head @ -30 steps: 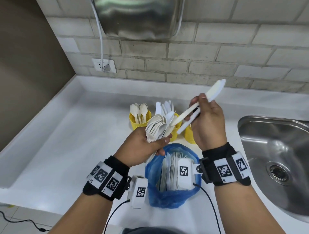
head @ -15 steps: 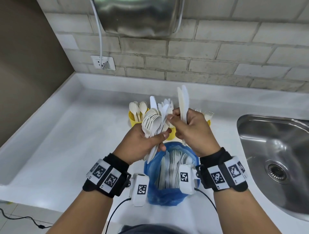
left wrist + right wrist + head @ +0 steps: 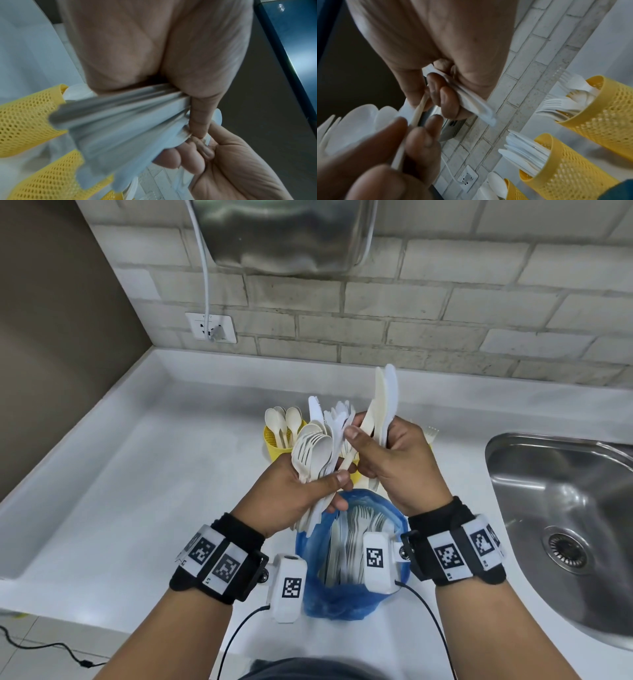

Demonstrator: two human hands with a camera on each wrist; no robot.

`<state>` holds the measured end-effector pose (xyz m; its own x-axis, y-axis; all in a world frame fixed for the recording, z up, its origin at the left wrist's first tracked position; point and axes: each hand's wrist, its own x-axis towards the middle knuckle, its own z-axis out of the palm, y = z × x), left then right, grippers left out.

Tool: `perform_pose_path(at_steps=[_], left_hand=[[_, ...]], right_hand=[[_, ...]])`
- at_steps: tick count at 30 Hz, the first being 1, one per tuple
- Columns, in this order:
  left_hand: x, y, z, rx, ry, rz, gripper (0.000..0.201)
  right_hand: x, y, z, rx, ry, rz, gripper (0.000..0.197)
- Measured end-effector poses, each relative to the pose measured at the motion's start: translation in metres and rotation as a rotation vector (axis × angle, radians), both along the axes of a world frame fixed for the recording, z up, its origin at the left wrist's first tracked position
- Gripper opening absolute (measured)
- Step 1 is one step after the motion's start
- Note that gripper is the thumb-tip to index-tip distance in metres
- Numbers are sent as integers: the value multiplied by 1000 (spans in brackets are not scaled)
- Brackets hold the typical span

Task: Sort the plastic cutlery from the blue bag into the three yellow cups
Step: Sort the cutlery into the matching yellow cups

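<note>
Head view showed me the white tabletop first, running back to a brick wall, with a steel sink set into its right side. Near the front edge stood the blue bag, mouth open, with white cutlery standing inside it. Behind the bag, partly hidden by my hands, were the yellow cups: the left cup held spoons; from the right wrist view I saw the middle cup holding knives and the right cup holding forks.

My left hand was curled round a bundle of spoons, forks and knives, held upright above the bag, thumb pressed across the handles. My right hand was just beside it and touching the bundle: its lower fingers were closed round two knives pointing up, one cream and one white, while the thumb and forefinger pinched one more piece at the bundle's right edge. I could not tell which kind of piece that was. A wrist camera hung under each arm, over the bag.
</note>
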<state>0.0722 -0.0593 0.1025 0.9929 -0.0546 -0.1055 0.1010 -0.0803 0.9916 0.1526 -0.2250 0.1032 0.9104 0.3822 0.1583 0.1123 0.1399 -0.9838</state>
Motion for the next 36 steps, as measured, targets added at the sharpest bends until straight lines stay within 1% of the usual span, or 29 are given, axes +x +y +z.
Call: perform_pose_path(at_steps=[3, 6, 8, 12, 16, 18, 20, 22, 25, 27, 29, 31, 34, 36], left_hand=[[0, 0, 1, 11, 4, 4, 16], [-1, 1, 1, 1, 8, 24, 21], [-1, 1, 0, -1, -4, 37, 19], [0, 1, -1, -9, -17, 63, 15], [2, 0, -2, -10, -23, 101, 20], [3, 0, -2, -14, -25, 107, 21], [2, -1, -2, -15, -27, 101, 21], [1, -2, -1, -13, -38, 89, 20], [0, -2, 0, 4, -43, 66, 15], [-1, -2, 1, -1, -35, 51, 15], [-1, -1, 0, -10, -26, 31, 16], [-1, -1, -1, -12, -16, 20, 18], [-1, 0, -2, -4, -12, 23, 19], [0, 0, -1, -11, -8, 27, 19]], right_hand=[[2, 0, -2, 74, 27, -10, 5], [7, -1, -2, 128, 54, -104, 9], [10, -3, -1, 165, 68, -161, 16], [10, -2, -2, 215, 119, -163, 17], [4, 4, -6, 180, 148, -98, 21], [2, 7, -8, 141, 148, -96, 30], [2, 9, -7, 140, 150, -106, 29], [4, 10, -6, 147, 146, -147, 23], [9, 10, -6, 162, 136, -285, 23], [13, 8, -3, 248, 146, -338, 23], [15, 4, 4, 383, 191, -356, 22], [16, -2, 13, 493, 210, -390, 17], [15, -7, 22, 592, 153, -475, 17], [13, -7, 27, 601, 96, -514, 20]])
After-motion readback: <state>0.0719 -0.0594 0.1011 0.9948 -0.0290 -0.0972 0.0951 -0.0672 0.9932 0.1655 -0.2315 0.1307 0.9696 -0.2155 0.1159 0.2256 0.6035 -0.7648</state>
